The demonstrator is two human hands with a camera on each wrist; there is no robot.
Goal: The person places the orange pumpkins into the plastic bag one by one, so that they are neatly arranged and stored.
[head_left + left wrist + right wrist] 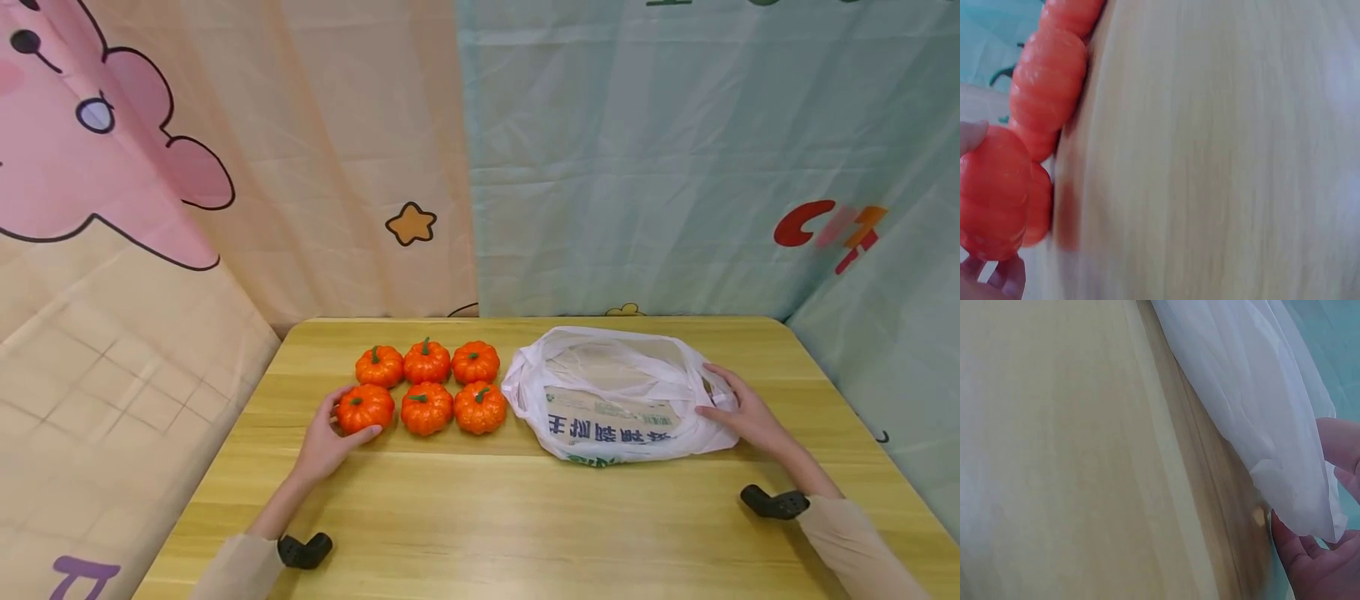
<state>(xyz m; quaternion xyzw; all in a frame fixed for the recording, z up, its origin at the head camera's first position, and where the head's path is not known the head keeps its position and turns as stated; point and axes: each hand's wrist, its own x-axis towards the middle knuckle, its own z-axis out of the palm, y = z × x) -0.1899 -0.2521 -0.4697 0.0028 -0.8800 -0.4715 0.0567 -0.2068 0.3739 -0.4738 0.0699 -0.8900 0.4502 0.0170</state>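
My left hand grips a small orange pumpkin at the front left of a group, thumb on its near side and fingers round its far left side. In the left wrist view that pumpkin sits between the thumb and fingers. Several more orange pumpkins with green stems stand beside and behind it in two rows. Right of them lies a white plastic bag, its mouth spread wide and dark print on its wall. My right hand holds the bag's right side; the wrist view shows thumb and fingers around its edge.
The wooden table carries both the pumpkins and the bag. A printed cloth hangs behind it and along both sides. Each wrist wears a black device, one on the left and one on the right.
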